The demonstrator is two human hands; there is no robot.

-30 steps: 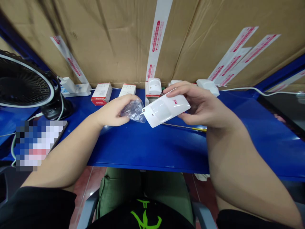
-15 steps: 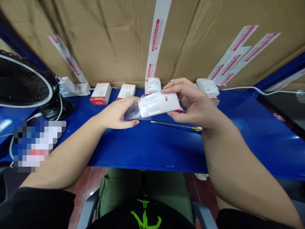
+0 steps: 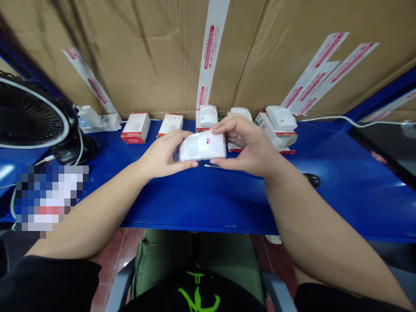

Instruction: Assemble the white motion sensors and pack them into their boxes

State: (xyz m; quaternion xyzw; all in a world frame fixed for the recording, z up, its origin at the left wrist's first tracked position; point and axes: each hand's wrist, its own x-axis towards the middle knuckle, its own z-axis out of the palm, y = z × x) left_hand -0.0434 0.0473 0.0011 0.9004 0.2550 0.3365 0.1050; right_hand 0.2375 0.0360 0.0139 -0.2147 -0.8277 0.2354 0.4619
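Head view: the white device (image 3: 208, 149) has slid deeper into the clear bag (image 3: 176, 153); left hand (image 3: 160, 155) fingers pinch the bagged end, right hand (image 3: 255, 147) fingers the other.

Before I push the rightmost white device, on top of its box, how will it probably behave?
The white device looks stiff: its shell keeps a clean curve. Its smooth surface may feel slippery. Raised on the box, it could slide off or tip.
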